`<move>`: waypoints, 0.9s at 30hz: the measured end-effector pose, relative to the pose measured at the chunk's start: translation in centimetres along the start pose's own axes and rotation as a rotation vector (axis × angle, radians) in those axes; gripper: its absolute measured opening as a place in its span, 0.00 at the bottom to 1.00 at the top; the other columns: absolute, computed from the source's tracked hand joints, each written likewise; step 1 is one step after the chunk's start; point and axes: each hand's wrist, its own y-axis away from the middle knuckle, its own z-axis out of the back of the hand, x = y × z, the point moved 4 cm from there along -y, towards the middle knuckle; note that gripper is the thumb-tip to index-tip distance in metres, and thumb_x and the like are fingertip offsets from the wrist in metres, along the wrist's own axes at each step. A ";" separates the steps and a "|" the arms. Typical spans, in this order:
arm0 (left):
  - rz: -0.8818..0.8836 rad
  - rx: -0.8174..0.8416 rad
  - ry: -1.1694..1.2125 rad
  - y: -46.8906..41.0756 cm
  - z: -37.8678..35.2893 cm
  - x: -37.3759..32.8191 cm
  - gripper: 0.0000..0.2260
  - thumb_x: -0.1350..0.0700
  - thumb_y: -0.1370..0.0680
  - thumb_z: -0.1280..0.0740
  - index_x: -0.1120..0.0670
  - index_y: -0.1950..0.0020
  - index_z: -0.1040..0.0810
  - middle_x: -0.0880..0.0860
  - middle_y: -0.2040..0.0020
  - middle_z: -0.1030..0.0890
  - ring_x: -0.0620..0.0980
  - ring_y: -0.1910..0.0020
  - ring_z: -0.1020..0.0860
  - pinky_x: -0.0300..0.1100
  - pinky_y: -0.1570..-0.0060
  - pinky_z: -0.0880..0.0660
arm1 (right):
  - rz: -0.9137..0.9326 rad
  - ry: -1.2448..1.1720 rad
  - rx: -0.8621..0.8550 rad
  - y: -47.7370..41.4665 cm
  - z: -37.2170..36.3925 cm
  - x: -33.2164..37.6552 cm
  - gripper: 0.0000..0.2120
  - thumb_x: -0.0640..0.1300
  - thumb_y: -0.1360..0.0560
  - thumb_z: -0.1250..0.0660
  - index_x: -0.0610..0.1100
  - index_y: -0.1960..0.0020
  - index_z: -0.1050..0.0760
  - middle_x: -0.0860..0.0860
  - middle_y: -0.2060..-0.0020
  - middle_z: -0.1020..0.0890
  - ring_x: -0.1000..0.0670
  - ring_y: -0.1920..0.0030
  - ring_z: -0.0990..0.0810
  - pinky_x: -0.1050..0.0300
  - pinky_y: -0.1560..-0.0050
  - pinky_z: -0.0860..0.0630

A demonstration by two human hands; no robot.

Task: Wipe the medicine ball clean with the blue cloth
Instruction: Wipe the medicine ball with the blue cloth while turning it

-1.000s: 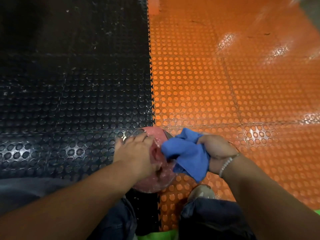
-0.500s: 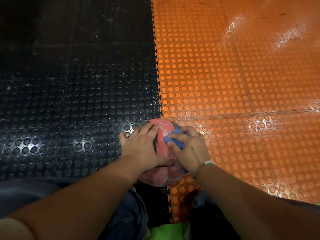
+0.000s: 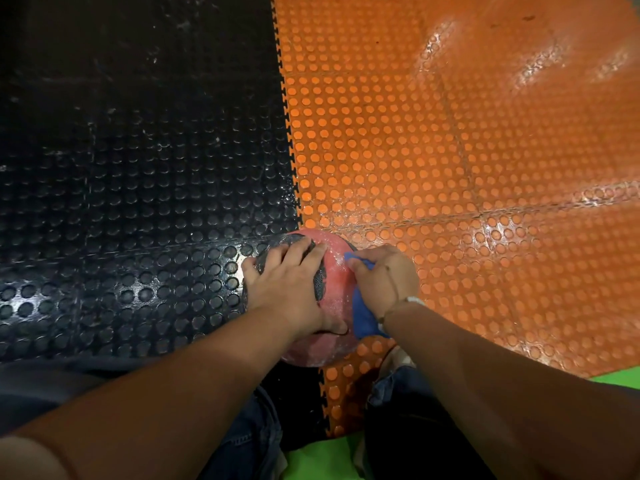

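Holding the medicine ball (image 3: 332,289) steady on the floor under your flat, open left hand (image 3: 289,289), keep your right hand (image 3: 382,282) clenched on the blue cloth (image 3: 363,317), pressing along the ball's right side.

The floor is studded rubber tiles, black tiles (image 3: 121,202) on the left and orange tiles (image 3: 467,185) on the right, joined by a toothed seam. A pink medicine ball (image 3: 334,271) rests on that seam, near a green strip (image 3: 311,462) of flooring.
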 end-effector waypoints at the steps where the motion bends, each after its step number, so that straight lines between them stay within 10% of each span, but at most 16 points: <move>1: 0.003 -0.013 0.010 -0.1 0.0 0.1 0.53 0.28 0.41 0.30 0.40 0.24 0.54 0.41 0.24 0.52 0.48 0.26 0.50 0.60 0.31 0.51 | 0.091 0.051 0.032 0.6 -0.4 0.9 0.10 0.46 0.24 0.36 0.47 0.45 0.19 0.49 0.43 0.23 0.53 0.52 0.27 0.64 0.50 0.34; 4: 0.015 -0.049 0.031 -0.2 0.2 0.6 0.49 0.31 0.38 0.30 0.39 0.24 0.53 0.40 0.24 0.51 0.48 0.27 0.47 0.58 0.31 0.49 | 0.335 0.080 0.108 2.4 -1.3 2.6 0.10 0.45 0.24 0.36 0.48 0.45 0.19 0.50 0.47 0.23 0.50 0.48 0.25 0.58 0.43 0.29; 9: 0.002 -0.011 0.022 0.7 0.0 0.1 0.56 0.27 0.43 0.29 0.40 0.24 0.56 0.41 0.24 0.52 0.48 0.26 0.50 0.59 0.31 0.52 | -0.102 -0.143 0.008 -0.1 0.4 -0.9 0.08 0.48 0.25 0.34 0.49 0.48 0.18 0.53 0.47 0.20 0.55 0.54 0.25 0.59 0.45 0.28; 15: 0.016 -0.040 0.045 0.4 0.0 0.7 0.53 0.29 0.41 0.29 0.40 0.24 0.53 0.41 0.24 0.51 0.48 0.27 0.48 0.58 0.32 0.50 | 0.403 0.135 0.109 2.5 -1.5 2.4 0.10 0.46 0.24 0.36 0.49 0.46 0.19 0.52 0.48 0.22 0.50 0.48 0.25 0.56 0.42 0.28; 22: 0.001 -0.003 0.010 0.2 0.1 -0.1 0.56 0.28 0.43 0.28 0.40 0.24 0.54 0.41 0.24 0.52 0.49 0.26 0.50 0.60 0.31 0.52 | -0.052 -0.060 0.040 -0.6 0.1 0.6 0.09 0.47 0.24 0.34 0.47 0.48 0.18 0.50 0.49 0.18 0.53 0.55 0.24 0.63 0.50 0.29; 27: 0.004 -0.040 0.024 -0.3 0.4 0.5 0.52 0.31 0.41 0.27 0.39 0.24 0.51 0.40 0.24 0.49 0.47 0.28 0.47 0.59 0.32 0.51 | 0.320 0.195 0.121 1.5 -1.5 3.0 0.10 0.47 0.24 0.37 0.48 0.48 0.18 0.50 0.49 0.22 0.49 0.51 0.23 0.60 0.49 0.28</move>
